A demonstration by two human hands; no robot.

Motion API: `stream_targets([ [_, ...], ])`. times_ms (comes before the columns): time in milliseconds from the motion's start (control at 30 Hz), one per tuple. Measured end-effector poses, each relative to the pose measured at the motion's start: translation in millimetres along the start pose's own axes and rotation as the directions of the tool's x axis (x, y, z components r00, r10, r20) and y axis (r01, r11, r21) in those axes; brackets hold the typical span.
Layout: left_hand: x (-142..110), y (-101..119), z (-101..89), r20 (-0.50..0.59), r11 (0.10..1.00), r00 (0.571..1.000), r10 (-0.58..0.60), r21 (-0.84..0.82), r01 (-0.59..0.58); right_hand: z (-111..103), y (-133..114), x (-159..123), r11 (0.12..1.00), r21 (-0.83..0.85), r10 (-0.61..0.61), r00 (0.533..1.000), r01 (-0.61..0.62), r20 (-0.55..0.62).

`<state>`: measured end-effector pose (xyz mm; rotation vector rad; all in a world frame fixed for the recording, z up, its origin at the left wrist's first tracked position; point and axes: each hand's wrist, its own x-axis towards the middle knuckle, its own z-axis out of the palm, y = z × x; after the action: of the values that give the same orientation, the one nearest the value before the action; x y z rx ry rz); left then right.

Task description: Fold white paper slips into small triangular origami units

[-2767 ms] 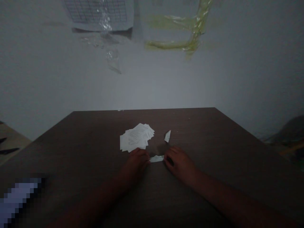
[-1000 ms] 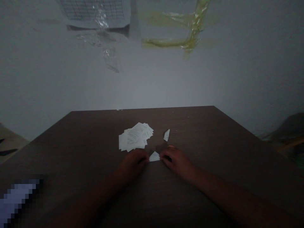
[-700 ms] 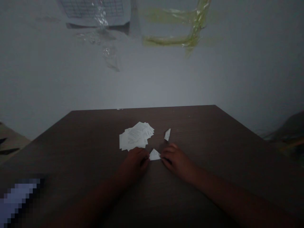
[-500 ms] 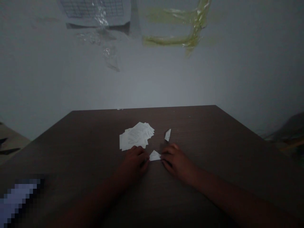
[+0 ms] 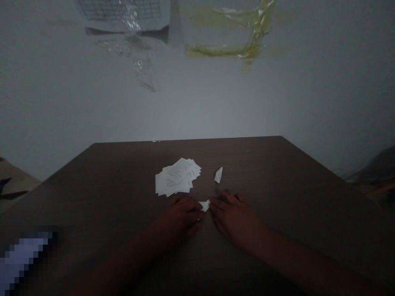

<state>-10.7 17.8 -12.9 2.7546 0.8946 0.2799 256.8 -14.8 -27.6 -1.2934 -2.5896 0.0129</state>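
Observation:
A small folded piece of white paper (image 5: 205, 205) lies on the brown table between my hands, partly hidden by fingers. My left hand (image 5: 185, 211) covers its left part, fingers closed on it. At its right end, the thumb and fingertips of my right hand (image 5: 230, 211) grip the paper, while other fingers of that hand are slightly blurred. Beyond my left hand rests a loose pile of printed paper sheets (image 5: 180, 176). Another folded piece of paper (image 5: 218, 175) sits just past my right hand, apart from it.
The brown table (image 5: 262, 164) meets a pale wall (image 5: 197, 102) at its back edge. A gridded sheet (image 5: 123, 14) and yellowish tape (image 5: 222, 51) are stuck on the wall. A pixelated pale object (image 5: 24, 255) is at the lower left.
The paper between my hands showed as an upright triangle and now shows as a smaller, differently shaped bit. My left hand has shifted right over it, and my right hand slightly nearer me.

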Motion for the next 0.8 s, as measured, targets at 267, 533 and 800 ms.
stream_targets([
  [267,-4.6,9.0,0.6,0.075,1.0,0.997,-0.003,-0.004,0.003,-0.5,-10.0,-0.1,0.998,-0.042,0.045,0.998,-0.043,0.043],
  [533,-4.8,11.6,-3.6,0.145,1.0,0.989,-0.001,-0.018,0.004,-8.9,4.7,6.0,0.984,-0.065,0.171,0.982,-0.166,0.084],
  [800,-16.3,8.6,-23.4,0.14,0.992,0.989,0.047,-0.122,-0.03,-2.5,13.3,5.4,0.993,0.012,0.117,0.993,-0.117,0.009],
])
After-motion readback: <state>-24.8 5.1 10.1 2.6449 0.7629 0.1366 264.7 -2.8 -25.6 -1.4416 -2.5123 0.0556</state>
